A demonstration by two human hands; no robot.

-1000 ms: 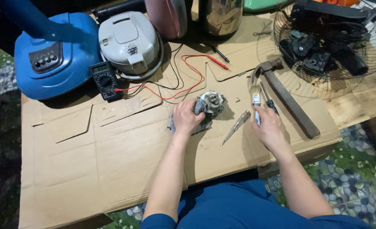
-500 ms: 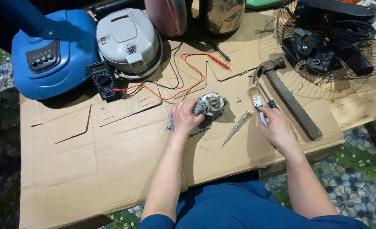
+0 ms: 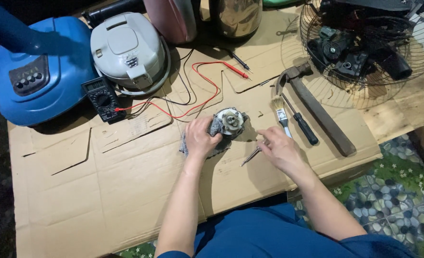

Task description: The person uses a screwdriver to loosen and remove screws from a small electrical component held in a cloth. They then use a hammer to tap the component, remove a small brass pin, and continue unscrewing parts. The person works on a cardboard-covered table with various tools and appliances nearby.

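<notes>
small motor (image 3: 231,120) | left hand (image 3: 200,138) closed around it with grey rag (image 3: 215,128) | right hand (image 3: 280,148) pinching screwdriver (image 3: 251,155) | cardboard-covered surface (image 3: 126,191)

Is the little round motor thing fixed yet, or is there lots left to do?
Not yet. Done: the small motor is out on the cardboard, and the fan lies opened up. In hand: the left hand steadies the motor with a grey cloth while the right hand picks up a thin metal tool. Left: the motor is not back in the fan.
</notes>
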